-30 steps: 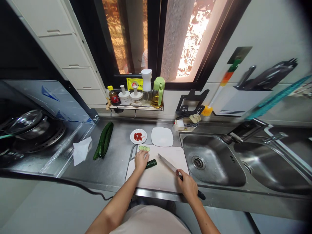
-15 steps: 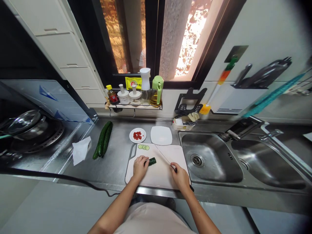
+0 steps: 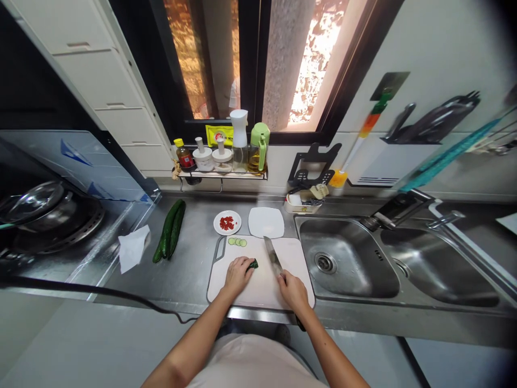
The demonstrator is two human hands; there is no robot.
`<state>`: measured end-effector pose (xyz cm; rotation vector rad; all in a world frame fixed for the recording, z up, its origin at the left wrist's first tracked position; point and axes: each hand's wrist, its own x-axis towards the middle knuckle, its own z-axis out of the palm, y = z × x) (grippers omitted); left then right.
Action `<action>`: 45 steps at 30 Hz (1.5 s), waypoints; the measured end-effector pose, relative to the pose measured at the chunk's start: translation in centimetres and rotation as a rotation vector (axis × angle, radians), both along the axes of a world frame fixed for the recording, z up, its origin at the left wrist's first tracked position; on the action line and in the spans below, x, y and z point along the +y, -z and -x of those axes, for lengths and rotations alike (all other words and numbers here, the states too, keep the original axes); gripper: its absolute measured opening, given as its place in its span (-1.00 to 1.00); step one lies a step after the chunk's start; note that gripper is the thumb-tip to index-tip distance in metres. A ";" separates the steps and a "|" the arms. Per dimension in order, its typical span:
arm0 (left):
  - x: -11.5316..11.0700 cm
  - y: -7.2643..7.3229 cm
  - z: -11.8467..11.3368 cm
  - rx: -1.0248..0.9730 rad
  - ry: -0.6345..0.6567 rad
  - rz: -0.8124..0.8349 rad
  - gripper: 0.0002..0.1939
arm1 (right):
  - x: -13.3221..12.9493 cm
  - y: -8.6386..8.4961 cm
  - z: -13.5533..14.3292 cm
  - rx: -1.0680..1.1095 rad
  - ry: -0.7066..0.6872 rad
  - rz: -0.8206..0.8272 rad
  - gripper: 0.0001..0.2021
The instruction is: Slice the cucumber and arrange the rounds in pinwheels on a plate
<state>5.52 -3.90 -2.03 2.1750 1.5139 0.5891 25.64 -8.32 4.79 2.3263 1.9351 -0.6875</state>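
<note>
My left hand (image 3: 238, 275) is closed over a short piece of dark green cucumber (image 3: 253, 264) on the white cutting board (image 3: 258, 293); only the piece's right end shows. My right hand (image 3: 292, 291) grips a kitchen knife (image 3: 273, 255) by its dark handle. The blade points away from me with its flat side showing, to the right of the cucumber and apart from it. Several pale cucumber slices (image 3: 237, 242) lie overlapping in a row near the board's far left corner.
Behind the board stand a small plate (image 3: 217, 226) of chopped red pieces and a square white plate (image 3: 266, 222). Two whole cucumbers (image 3: 170, 231) and a white paper (image 3: 132, 249) lie left. A double sink (image 3: 347, 269) is at right, a seasoning rack (image 3: 226, 174) under the window.
The knife has turned so that its flat side shows, and my right hand has shifted slightly left. My left hand has slid a little right, covering more of the cucumber piece.
</note>
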 end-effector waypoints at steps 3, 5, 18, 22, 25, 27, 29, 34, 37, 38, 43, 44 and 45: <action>0.2 0.3 0.1 -0.014 0.001 0.003 -0.67 | 0.0 -0.2 0.3 -0.002 -0.031 0.007 -0.68; 0.3 0.6 0.2 -0.020 -0.003 -0.002 -0.67 | 0.0 -0.4 0.6 -0.003 -0.047 0.007 -0.70; 1.4 0.8 0.5 0.015 0.021 -0.019 -0.68 | 0.4 -1.0 2.7 -0.006 -0.139 0.062 -0.67; 1.5 1.0 0.8 -0.006 0.067 -0.047 -0.68 | 0.5 -0.8 2.9 -0.012 -0.148 0.058 -0.67; 1.5 1.3 1.0 -0.030 0.088 -0.070 -0.69 | 0.5 -0.7 3.0 -0.016 -0.152 0.055 -0.68; 1.5 1.4 1.0 -0.044 0.081 -0.087 -0.69 | 0.6 -0.7 3.1 -0.019 -0.153 0.061 -0.69; 1.4 1.5 0.9 -0.052 0.074 -0.096 -0.69 | 0.6 -0.7 3.1 -0.024 -0.152 0.062 -0.69; 1.3 1.5 0.8 -0.057 0.091 -0.077 -0.70 | 0.6 -0.6 3.1 -0.034 -0.161 0.053 -0.69; 1.2 1.3 0.8 -0.058 0.101 -0.068 -0.70 | 0.6 -0.6 3.1 -0.035 -0.158 0.062 -0.69; 1.2 1.3 0.8 -0.058 0.098 -0.068 -0.70 | 0.6 -0.6 3.1 -0.034 -0.157 0.064 -0.69; 1.1 1.3 0.7 -0.038 0.080 -0.084 -0.70 | 0.6 -0.6 3.3 -0.024 -0.161 0.069 -0.69; 1.1 1.4 0.7 -0.033 0.078 -0.088 -0.70 | 0.6 -0.6 3.4 -0.024 -0.161 0.068 -0.69; 1.0 1.5 0.6 -0.028 0.076 -0.093 -0.70 | 0.6 -0.5 3.4 -0.024 -0.161 0.067 -0.69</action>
